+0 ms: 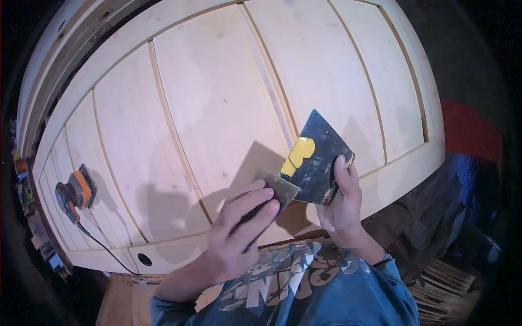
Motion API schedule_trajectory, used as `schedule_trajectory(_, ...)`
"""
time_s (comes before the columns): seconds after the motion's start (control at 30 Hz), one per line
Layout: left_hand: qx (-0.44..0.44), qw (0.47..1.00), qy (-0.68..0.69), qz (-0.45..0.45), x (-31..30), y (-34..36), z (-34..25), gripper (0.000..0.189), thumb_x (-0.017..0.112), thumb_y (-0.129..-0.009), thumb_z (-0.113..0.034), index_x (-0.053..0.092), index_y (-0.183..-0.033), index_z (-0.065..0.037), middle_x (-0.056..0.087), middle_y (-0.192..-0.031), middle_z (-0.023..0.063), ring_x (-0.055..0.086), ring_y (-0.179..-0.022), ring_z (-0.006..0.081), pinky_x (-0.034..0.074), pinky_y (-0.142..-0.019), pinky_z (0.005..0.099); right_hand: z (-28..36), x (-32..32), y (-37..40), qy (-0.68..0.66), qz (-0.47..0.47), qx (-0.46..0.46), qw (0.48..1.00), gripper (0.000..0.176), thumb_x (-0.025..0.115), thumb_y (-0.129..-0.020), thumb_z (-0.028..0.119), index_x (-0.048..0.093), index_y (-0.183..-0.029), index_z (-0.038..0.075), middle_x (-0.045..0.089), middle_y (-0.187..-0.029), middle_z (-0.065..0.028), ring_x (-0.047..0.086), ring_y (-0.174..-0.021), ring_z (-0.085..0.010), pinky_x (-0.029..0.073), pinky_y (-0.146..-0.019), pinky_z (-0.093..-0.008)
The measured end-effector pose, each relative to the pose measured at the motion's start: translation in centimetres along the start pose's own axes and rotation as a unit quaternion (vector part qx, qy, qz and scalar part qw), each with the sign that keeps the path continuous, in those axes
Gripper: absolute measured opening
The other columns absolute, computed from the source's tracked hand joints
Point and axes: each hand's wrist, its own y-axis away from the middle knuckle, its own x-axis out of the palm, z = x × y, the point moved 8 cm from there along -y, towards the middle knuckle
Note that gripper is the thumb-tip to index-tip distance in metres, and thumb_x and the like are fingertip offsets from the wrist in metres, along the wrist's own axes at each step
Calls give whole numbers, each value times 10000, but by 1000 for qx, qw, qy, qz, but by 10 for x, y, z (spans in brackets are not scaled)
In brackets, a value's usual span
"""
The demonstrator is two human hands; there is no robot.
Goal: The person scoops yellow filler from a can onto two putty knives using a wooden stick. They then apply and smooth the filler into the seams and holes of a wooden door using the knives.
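My left hand [242, 217] is closed around a flat grey scraper [284, 188], fingers laid over its face. The scraper's edge meets the lower left edge of a dark square plate [324, 163]. On that plate sits a thick smear of yellow filler [300, 152], reaching down along its left edge toward the scraper. My right hand [343, 198] grips the plate at its lower right side, thumb on top. Both tools are held above a large pale wooden door panel [212, 98] with grooves between its boards.
An orange and black sander [77, 190] rests at the panel's left end, its cord [109, 251] running toward the near edge. A dark round hole [144, 259] is in the near rail. Wood strips [443, 285] are stacked low at right, and something red [470, 127] lies beyond the panel's right side.
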Motion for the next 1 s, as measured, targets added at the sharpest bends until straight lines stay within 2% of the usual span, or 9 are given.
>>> schedule_trajectory(0.17, 4, 970, -220, 100, 12, 9, 17, 513, 585, -698, 122, 582, -1178, -58, 493, -1191, 163, 490, -1126, 365, 437, -946, 422, 13, -6, 4, -11, 6, -37, 999, 311, 403, -979, 245, 440, -1198, 28, 597, -1097, -99, 617, -980, -190, 515, -861, -348)
schedule_trajectory(0.3, -45, 996, -83, -10, -14, 5, 7, 482, 565, -709, 119, 591, -1153, -67, 506, -1186, 126, 487, -1120, 369, 406, -973, 459, 16, -6, 7, -13, 7, -41, 999, 310, 406, -978, 245, 440, -1202, 34, 596, -1097, -95, 613, -991, -188, 516, -862, -352)
schedule_trajectory(0.4, 60, 997, -43, -18, -2, 2, -20, 492, 542, -699, 139, 577, -1154, -44, 525, -1160, 137, 508, -1104, 349, 418, -968, 426, 8, -5, 7, -26, 1, -19, 999, 313, 405, -978, 246, 436, -1209, 36, 592, -1105, -93, 610, -997, -189, 514, -866, -356)
schedule_trajectory(0.53, -68, 990, -111, 53, 5, 2, 32, 397, 501, -778, 109, 533, -1166, 29, 561, -1102, 181, 563, -1056, 256, 464, -890, 332, 10, -13, 8, -42, -26, -29, 998, 310, 459, -961, 230, 444, -1186, 17, 588, -1080, -107, 613, -958, -199, 513, -841, -364)
schedule_trajectory(0.63, -295, 942, 159, -26, -10, 14, 52, 356, 490, -820, 47, 513, -1175, 45, 588, -1075, 146, 577, -1007, 192, 445, -879, 298, 17, -22, 11, -42, -39, -54, 997, 309, 458, -961, 226, 443, -1183, 13, 588, -1075, -105, 613, -956, -198, 515, -839, -359)
schedule_trajectory(0.77, -277, 938, 204, -32, -11, 10, 41, 364, 480, -818, 41, 507, -1181, 36, 595, -1068, 146, 580, -1001, 192, 448, -871, 294, 13, -22, 9, -56, -30, -53, 997, 310, 458, -961, 221, 440, -1191, 13, 587, -1074, -102, 613, -955, -195, 521, -830, -347)
schedule_trajectory(0.87, -22, 998, 50, -26, -7, -2, 3, 386, 456, -819, 78, 511, -1194, 6, 583, -1088, 185, 586, -1017, 256, 449, -895, 320, 9, -15, 11, -67, -19, -43, 997, 314, 463, -959, 217, 438, -1195, 11, 586, -1070, -101, 614, -951, -192, 522, -833, -345)
schedule_trajectory(0.9, 2, 999, 32, 36, 1, -4, -5, 457, 479, -772, 125, 518, -1202, -28, 574, -1108, 188, 561, -1054, 331, 446, -920, 372, 8, -13, 12, -71, -16, -38, 997, 316, 466, -958, 215, 437, -1196, 10, 586, -1069, -100, 615, -949, -192, 521, -836, -346)
schedule_trajectory(1.0, 3, 972, -196, 127, 2, -4, 5, 531, 528, -706, 114, 525, -1208, -59, 576, -1114, 138, 532, -1069, 366, 434, -933, 424, 15, -13, 15, -48, -19, -58, 997, 311, 486, -951, 217, 445, -1176, 7, 589, -1044, -100, 620, -920, -180, 532, -811, -334)
